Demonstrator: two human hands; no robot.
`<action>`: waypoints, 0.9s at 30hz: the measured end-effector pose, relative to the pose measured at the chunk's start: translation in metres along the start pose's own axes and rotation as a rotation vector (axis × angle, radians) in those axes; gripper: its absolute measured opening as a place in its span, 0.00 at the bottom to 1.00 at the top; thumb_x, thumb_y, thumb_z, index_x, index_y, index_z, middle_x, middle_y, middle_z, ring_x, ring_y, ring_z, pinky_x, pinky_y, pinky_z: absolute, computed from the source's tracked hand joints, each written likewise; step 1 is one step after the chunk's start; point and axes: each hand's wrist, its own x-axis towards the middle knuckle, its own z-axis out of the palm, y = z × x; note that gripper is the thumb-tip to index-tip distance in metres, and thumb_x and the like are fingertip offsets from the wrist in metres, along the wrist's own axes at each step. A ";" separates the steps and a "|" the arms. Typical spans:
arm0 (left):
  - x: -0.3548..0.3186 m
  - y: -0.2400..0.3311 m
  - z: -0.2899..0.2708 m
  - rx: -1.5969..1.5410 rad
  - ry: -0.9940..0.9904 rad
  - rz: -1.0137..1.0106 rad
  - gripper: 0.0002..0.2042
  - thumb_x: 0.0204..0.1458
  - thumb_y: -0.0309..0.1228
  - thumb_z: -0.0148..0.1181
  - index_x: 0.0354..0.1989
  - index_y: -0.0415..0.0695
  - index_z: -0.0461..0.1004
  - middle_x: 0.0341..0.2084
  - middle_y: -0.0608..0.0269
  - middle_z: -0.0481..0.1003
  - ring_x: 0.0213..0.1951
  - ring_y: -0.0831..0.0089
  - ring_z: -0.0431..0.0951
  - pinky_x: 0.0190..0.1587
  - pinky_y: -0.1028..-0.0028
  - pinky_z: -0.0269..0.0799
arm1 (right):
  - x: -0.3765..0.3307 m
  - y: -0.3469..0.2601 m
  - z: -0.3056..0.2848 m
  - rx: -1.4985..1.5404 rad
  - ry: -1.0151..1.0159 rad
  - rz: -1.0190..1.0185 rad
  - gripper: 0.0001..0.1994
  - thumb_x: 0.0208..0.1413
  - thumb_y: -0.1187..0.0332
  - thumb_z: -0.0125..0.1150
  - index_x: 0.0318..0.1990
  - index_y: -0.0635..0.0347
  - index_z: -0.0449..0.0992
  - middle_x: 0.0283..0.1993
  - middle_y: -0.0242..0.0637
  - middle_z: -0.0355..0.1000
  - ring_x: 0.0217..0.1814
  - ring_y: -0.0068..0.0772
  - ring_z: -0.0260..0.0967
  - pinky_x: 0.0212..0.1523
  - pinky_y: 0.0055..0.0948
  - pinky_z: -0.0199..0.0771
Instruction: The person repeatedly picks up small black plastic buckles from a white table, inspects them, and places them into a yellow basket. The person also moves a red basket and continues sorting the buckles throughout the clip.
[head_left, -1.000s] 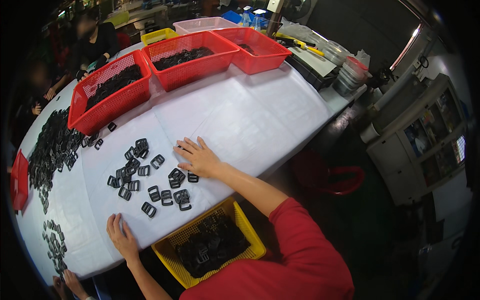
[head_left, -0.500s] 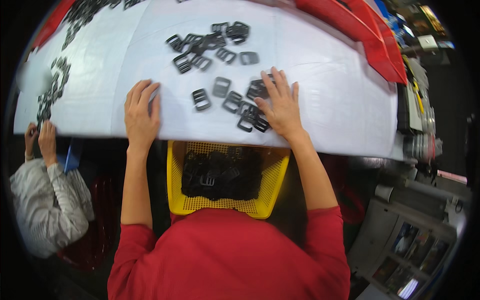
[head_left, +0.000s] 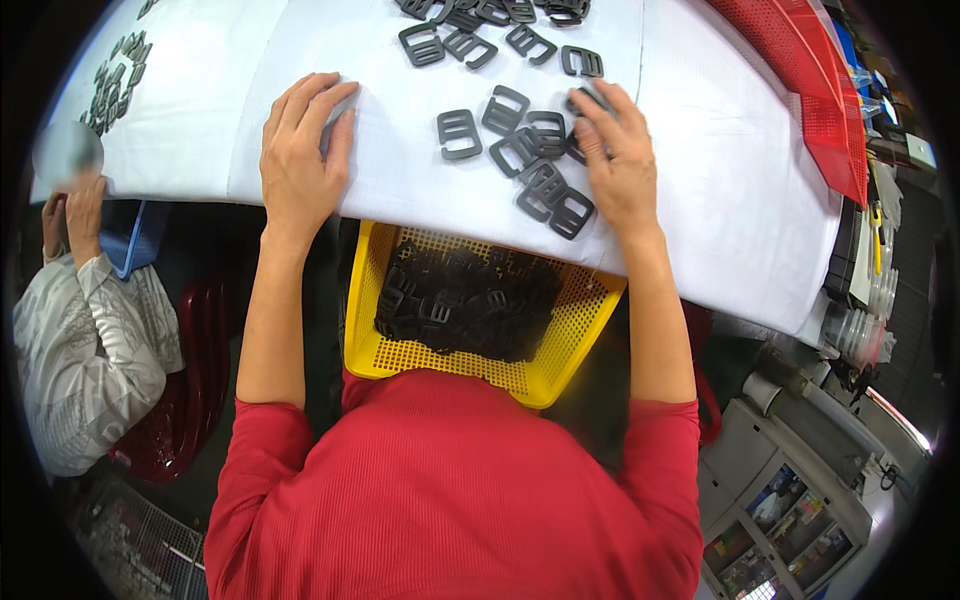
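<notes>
Right hand [head_left: 622,165] is lying palm down on the white woven-fabric table cover [head_left: 400,180], fingers spread and flat, nothing clenched; fingertips are pressing on a cluster of dark grey flat plastic slide buckles [head_left: 530,150] near the table's front edge. Hard to tell whether any buckle is pinched under the palm, it looks like just touching. One buckle [head_left: 571,213] is sitting just left of the right wrist, close to the cover's edge. Left hand [head_left: 300,155] is also lying flat and open on the cover, left of the buckle cluster, gripping nothing, with its heel at the front edge. A single buckle [head_left: 459,134] is lying between the two hands, nearer the right one. More loose buckles [head_left: 470,25] are lying further back on the cover, beyond the cluster. A yellow perforated plastic basket [head_left: 560,340] is sitting below the table's front edge, between the forearms, in front of the person's red ribbed sleeved top [head_left: 450,500]; it is holding a heap of the same dark buckles [head_left: 465,305]. A red mesh plastic tray [head_left: 810,90] is lying on the table to the right of the cluster. Another person in a pale patterned shirt [head_left: 85,350] is sitting left of the table, well apart from the left hand, beside a dark red plastic stool [head_left: 185,400].
</notes>
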 end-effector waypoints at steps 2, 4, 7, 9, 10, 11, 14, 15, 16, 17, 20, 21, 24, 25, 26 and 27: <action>-0.005 -0.006 0.001 0.014 0.018 0.010 0.12 0.54 0.26 0.58 0.46 0.43 0.78 0.48 0.60 0.76 0.54 0.60 0.73 0.57 0.64 0.67 | -0.001 0.005 0.006 0.086 0.045 0.054 0.13 0.57 0.63 0.63 0.48 0.54 0.80 0.57 0.41 0.71 0.59 0.45 0.67 0.58 0.38 0.68; -0.007 -0.006 -0.001 -0.018 -0.009 0.025 0.13 0.54 0.25 0.58 0.48 0.43 0.78 0.50 0.57 0.75 0.55 0.59 0.72 0.57 0.64 0.67 | -0.001 0.004 0.005 0.112 0.045 0.021 0.14 0.56 0.61 0.64 0.49 0.53 0.80 0.57 0.41 0.70 0.59 0.45 0.67 0.58 0.37 0.68; -0.005 0.007 -0.003 -0.163 -0.074 0.056 0.15 0.52 0.25 0.61 0.49 0.43 0.78 0.52 0.57 0.75 0.56 0.59 0.72 0.58 0.65 0.67 | -0.002 0.000 0.001 0.024 0.033 -0.048 0.18 0.53 0.61 0.68 0.51 0.53 0.78 0.59 0.40 0.69 0.58 0.44 0.68 0.57 0.37 0.68; -0.004 0.026 -0.003 -0.229 -0.118 0.104 0.16 0.51 0.26 0.63 0.50 0.44 0.78 0.52 0.58 0.75 0.57 0.59 0.71 0.59 0.65 0.67 | -0.002 0.001 0.002 0.039 0.027 -0.033 0.19 0.52 0.63 0.68 0.51 0.54 0.78 0.59 0.39 0.69 0.58 0.43 0.68 0.56 0.37 0.69; -0.003 0.036 -0.001 -0.231 -0.138 0.143 0.17 0.50 0.27 0.64 0.50 0.45 0.78 0.52 0.58 0.75 0.57 0.60 0.71 0.59 0.65 0.66 | -0.002 0.002 0.002 0.093 0.041 0.006 0.19 0.51 0.66 0.69 0.51 0.55 0.78 0.59 0.39 0.69 0.58 0.42 0.68 0.56 0.35 0.69; -0.002 0.045 0.002 -0.234 -0.158 0.182 0.18 0.49 0.28 0.66 0.50 0.45 0.78 0.52 0.58 0.75 0.58 0.60 0.71 0.59 0.65 0.66 | -0.001 0.001 0.001 0.122 0.046 0.016 0.19 0.51 0.67 0.68 0.51 0.55 0.78 0.59 0.39 0.69 0.58 0.41 0.68 0.56 0.35 0.69; -0.001 0.052 0.011 -0.136 -0.163 0.245 0.15 0.49 0.31 0.66 0.47 0.48 0.80 0.47 0.62 0.77 0.56 0.64 0.72 0.59 0.63 0.65 | -0.002 0.003 -0.003 0.204 0.064 0.041 0.20 0.50 0.66 0.69 0.52 0.55 0.77 0.60 0.41 0.67 0.56 0.40 0.69 0.56 0.32 0.69; 0.000 0.052 0.014 -0.110 -0.161 0.271 0.13 0.51 0.32 0.65 0.46 0.49 0.80 0.45 0.63 0.78 0.55 0.65 0.72 0.58 0.63 0.65 | -0.002 0.002 -0.006 0.235 0.040 0.056 0.22 0.50 0.64 0.69 0.54 0.54 0.77 0.61 0.41 0.66 0.59 0.39 0.67 0.58 0.33 0.67; 0.003 0.050 0.015 -0.173 -0.099 0.262 0.10 0.52 0.30 0.63 0.44 0.49 0.81 0.38 0.63 0.80 0.46 0.67 0.77 0.50 0.67 0.71 | -0.003 0.000 -0.010 0.267 0.015 0.073 0.23 0.50 0.62 0.70 0.55 0.53 0.76 0.63 0.41 0.65 0.62 0.38 0.65 0.61 0.34 0.65; 0.004 0.052 0.012 -0.285 -0.138 0.118 0.10 0.53 0.29 0.63 0.44 0.48 0.81 0.37 0.63 0.80 0.43 0.68 0.78 0.47 0.69 0.72 | -0.004 -0.002 -0.014 0.298 -0.009 0.090 0.24 0.50 0.61 0.70 0.56 0.52 0.76 0.64 0.41 0.64 0.64 0.37 0.64 0.63 0.35 0.63; 0.004 0.053 0.005 -0.526 -0.195 -0.165 0.08 0.55 0.27 0.61 0.43 0.45 0.81 0.33 0.60 0.79 0.31 0.72 0.78 0.33 0.76 0.73 | -0.011 -0.015 -0.017 0.207 -0.091 0.020 0.30 0.45 0.56 0.74 0.58 0.50 0.73 0.67 0.42 0.58 0.67 0.43 0.57 0.64 0.41 0.61; 0.005 0.052 0.007 -0.500 -0.186 -0.152 0.08 0.55 0.26 0.61 0.43 0.45 0.81 0.34 0.60 0.79 0.31 0.73 0.78 0.33 0.77 0.72 | -0.013 -0.020 -0.017 0.170 -0.108 -0.025 0.31 0.44 0.57 0.74 0.58 0.50 0.73 0.66 0.42 0.58 0.67 0.45 0.57 0.63 0.41 0.62; 0.008 0.051 0.009 -0.459 -0.140 -0.109 0.09 0.56 0.24 0.59 0.44 0.45 0.81 0.35 0.61 0.79 0.31 0.74 0.77 0.33 0.78 0.72 | -0.016 -0.018 -0.018 0.188 -0.116 0.034 0.33 0.42 0.58 0.75 0.59 0.49 0.72 0.68 0.41 0.55 0.69 0.46 0.53 0.65 0.43 0.61; 0.009 0.052 0.010 -0.456 -0.107 -0.106 0.09 0.56 0.24 0.58 0.44 0.45 0.80 0.36 0.61 0.79 0.31 0.75 0.77 0.32 0.79 0.72 | -0.016 -0.017 -0.020 0.226 -0.103 0.063 0.33 0.42 0.58 0.76 0.59 0.49 0.72 0.68 0.41 0.55 0.69 0.46 0.53 0.65 0.42 0.61; 0.009 0.053 0.011 -0.453 -0.074 -0.102 0.10 0.57 0.23 0.58 0.44 0.45 0.80 0.36 0.62 0.79 0.31 0.76 0.77 0.32 0.79 0.72 | -0.015 -0.019 -0.022 0.269 -0.070 0.077 0.29 0.44 0.61 0.74 0.57 0.52 0.74 0.67 0.42 0.58 0.67 0.45 0.56 0.64 0.42 0.61; 0.008 0.051 0.012 -0.471 -0.060 -0.097 0.10 0.57 0.22 0.57 0.44 0.45 0.80 0.37 0.63 0.79 0.31 0.77 0.76 0.32 0.80 0.71 | -0.018 -0.018 -0.024 0.265 -0.047 0.090 0.28 0.45 0.62 0.74 0.56 0.53 0.74 0.66 0.42 0.60 0.67 0.45 0.58 0.63 0.41 0.62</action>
